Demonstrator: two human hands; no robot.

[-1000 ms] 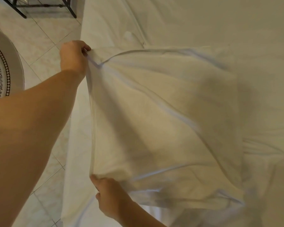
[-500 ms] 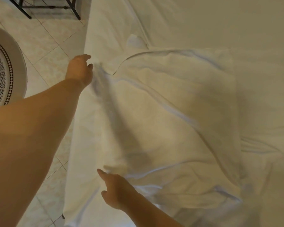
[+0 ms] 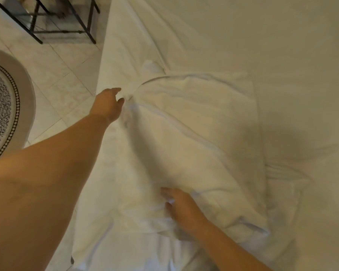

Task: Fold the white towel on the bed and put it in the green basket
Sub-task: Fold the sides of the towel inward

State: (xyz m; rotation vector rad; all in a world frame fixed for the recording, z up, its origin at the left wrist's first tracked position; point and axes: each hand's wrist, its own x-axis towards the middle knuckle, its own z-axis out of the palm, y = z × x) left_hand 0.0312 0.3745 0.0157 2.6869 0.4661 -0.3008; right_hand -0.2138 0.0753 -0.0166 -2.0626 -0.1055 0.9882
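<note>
The rumpled, soft white terry towel (image 3: 194,133) lies mid-frame on the white-sheeted bed (image 3: 282,45); both hands, left (image 3: 108,104) and right (image 3: 181,210), rest unclenched, fingers spread, at its edge.

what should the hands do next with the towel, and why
Probably smooth the fold flat. The white towel lies doubled on the bed but rumpled, with diagonal creases. The left hand is open at its far left corner, and the right hand is open at the near edge. No green basket is in view.

The bed (image 3: 262,36) is covered by a creased pale sheet (image 3: 213,28); a rumpled white towel (image 3: 194,137) is spread on it.
</note>
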